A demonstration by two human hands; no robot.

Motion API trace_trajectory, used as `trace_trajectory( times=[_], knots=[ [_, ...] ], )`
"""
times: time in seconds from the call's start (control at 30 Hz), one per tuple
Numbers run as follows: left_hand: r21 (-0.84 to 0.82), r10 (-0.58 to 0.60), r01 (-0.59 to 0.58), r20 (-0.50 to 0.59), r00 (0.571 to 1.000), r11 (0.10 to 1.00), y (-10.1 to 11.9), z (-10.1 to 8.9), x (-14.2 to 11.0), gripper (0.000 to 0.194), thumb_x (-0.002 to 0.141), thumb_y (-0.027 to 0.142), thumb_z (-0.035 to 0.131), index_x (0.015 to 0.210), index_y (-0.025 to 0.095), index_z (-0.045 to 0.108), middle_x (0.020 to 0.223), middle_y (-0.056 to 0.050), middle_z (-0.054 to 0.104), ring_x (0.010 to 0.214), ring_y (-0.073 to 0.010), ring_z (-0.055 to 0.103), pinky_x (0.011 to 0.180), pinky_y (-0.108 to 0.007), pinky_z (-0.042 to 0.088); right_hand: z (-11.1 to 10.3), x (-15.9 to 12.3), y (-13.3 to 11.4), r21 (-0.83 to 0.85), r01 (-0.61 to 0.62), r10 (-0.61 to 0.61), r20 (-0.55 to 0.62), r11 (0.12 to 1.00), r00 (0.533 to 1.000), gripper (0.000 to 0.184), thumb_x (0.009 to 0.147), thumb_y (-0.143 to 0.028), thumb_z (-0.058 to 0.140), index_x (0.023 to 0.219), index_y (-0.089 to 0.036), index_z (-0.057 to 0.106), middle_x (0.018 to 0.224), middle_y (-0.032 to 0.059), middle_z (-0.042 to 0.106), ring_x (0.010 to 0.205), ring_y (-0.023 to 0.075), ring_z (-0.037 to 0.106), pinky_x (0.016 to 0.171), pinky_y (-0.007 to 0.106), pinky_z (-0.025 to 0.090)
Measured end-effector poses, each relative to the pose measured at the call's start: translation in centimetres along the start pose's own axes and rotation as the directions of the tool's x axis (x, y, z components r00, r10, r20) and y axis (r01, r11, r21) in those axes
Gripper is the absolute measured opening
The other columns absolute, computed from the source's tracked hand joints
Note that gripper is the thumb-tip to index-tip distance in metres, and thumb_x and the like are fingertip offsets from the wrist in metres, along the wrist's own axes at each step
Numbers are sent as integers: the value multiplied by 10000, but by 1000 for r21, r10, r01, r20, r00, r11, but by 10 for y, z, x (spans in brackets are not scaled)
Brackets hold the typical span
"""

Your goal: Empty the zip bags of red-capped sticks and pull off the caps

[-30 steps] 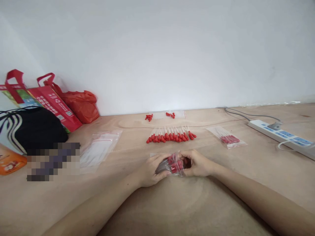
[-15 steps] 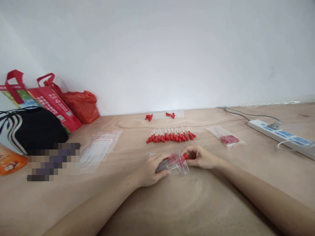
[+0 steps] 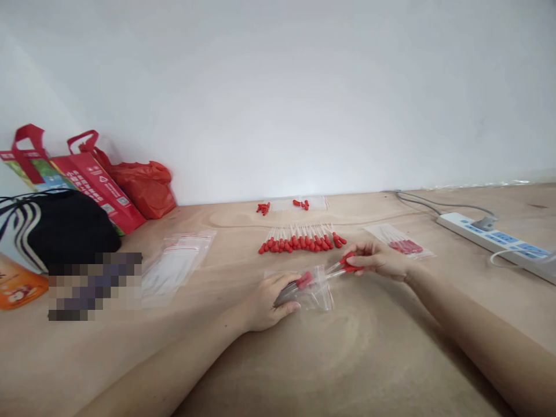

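Observation:
My left hand (image 3: 269, 298) is closed on the near end of a small clear zip bag (image 3: 315, 288) lying on the wooden table. My right hand (image 3: 377, 259) pinches the red bulbs of a few thin glass droppers (image 3: 341, 267) whose tips still point into the bag's mouth. One red-bulbed dropper (image 3: 304, 281) stays inside the bag. Behind the hands lies a row of several red-bulbed droppers (image 3: 302, 240).
A filled bag of droppers (image 3: 402, 243) lies at the right, a stack of empty zip bags (image 3: 176, 263) at the left. Loose red bulbs (image 3: 282, 204) sit by the wall. A white power strip (image 3: 499, 240) is far right; red shopping bags (image 3: 99, 182) and a black bag (image 3: 65, 229) far left.
My right hand has moved right and away from the bag, drawing a few droppers out of its mouth. My left hand has kept its hold on the bag.

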State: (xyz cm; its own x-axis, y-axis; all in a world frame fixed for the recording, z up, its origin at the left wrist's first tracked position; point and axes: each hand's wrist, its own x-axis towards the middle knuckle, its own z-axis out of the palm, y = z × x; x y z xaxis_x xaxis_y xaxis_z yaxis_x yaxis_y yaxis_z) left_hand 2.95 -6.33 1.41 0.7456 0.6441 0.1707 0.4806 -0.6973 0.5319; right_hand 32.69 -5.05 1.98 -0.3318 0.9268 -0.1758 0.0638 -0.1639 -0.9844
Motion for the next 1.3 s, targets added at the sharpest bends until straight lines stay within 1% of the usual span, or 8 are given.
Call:
trace_trajectory(
  times=[0.07,0.13,0.27,0.33,0.4,0.6,0.87,1.3],
  knots=[
    [4,6,-6,-1,1000,1000,-1,0,0,432,804,338,526,1203,228,402,1229,-61,505,1110,-212,480,928,-368,393,-21,-3,-5,4,53,-52,-134,999,990,271,590,-290,732,797,-153,625,746,29,665,675,122,627,587,212,508],
    [9,12,-12,-5,1000,1000,-2,1,0,437,808,347,520,1211,236,393,1240,-57,495,1122,-209,470,933,-367,389,-38,-2,-5,30,152,-133,-332,988,934,282,580,-304,738,799,-169,623,788,36,671,712,128,633,625,219,514],
    [15,14,-14,4,1000,1000,-2,1,0,443,809,347,518,1219,245,386,1251,-54,485,1125,-209,466,934,-370,386,-47,17,9,-67,384,-317,-701,921,638,277,601,-378,706,769,-198,580,806,34,662,786,157,633,714,280,520],
    [14,6,-6,1,1000,1000,-2,1,0,435,806,347,519,1210,245,396,1246,-54,489,1123,-212,468,936,-375,383,-42,30,19,-224,349,-386,-768,910,512,295,613,-405,682,787,-193,572,804,46,655,763,173,631,717,319,516],
    [11,-2,2,-3,1000,1000,-1,1,0,425,801,350,521,1196,239,412,1235,-56,496,1116,-216,472,932,-378,386,-35,39,27,-384,218,-441,-769,897,463,286,643,-414,640,799,-183,579,812,61,652,751,183,625,723,343,501],
    [0,24,-24,-11,1000,1000,-1,1,0,434,801,337,527,1206,240,405,1241,-55,495,1125,-213,467,938,-379,384,-20,50,36,-503,50,-456,-730,863,510,264,661,-414,591,789,-184,583,813,62,649,738,190,619,707,338,477],
    [5,28,-28,13,1000,1000,-1,0,0,438,814,339,513,1220,225,397,1254,-63,484,1133,-209,462,945,-370,378,-14,57,42,-298,59,-254,-676,953,692,289,686,-450,574,851,-217,533,793,71,653,622,180,615,520,309,488],
    [-2,32,-32,18,999,999,-1,0,0,438,812,326,519,1223,232,401,1261,-63,483,1143,-207,456,953,-377,371,-21,57,47,-263,76,-226,-604,962,764,209,694,-427,567,738,-233,503,684,51,630,563,172,600,539,347,517]
  ],
)
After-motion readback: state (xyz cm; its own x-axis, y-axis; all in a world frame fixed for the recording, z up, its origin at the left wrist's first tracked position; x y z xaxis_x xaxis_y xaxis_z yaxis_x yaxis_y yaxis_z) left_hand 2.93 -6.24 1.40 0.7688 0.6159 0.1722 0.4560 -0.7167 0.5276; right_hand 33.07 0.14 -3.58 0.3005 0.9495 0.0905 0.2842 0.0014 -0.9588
